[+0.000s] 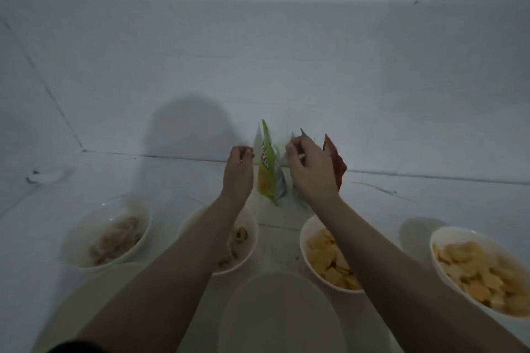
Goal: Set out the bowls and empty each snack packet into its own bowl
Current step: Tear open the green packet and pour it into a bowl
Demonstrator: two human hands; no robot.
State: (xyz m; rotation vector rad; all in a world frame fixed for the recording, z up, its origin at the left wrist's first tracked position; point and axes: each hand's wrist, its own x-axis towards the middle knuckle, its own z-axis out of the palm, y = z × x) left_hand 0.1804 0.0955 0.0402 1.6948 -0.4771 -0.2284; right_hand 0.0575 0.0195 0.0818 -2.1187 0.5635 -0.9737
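Several white bowls stand on the pale floor. The far-left bowl (86, 226) holds pale snacks. A second bowl (249, 241), with ring-shaped snacks, lies under my left forearm. Two bowls (308, 246) (441, 241) on the right hold orange chips. A fifth bowl (275, 312) nearest me looks empty. Against the wall lean a green packet (266, 169), a bluish packet (298, 198) and a red packet (338, 163). My left hand (239, 169) hovers just left of the green packet, fingers curled, holding nothing I can see. My right hand (311, 169) pinches the top of the bluish packet.
A white wall rises right behind the packets, and another wall closes the left side at a corner (83, 149). A small pale object (46, 176) lies on the floor at far left. The scene is dim.
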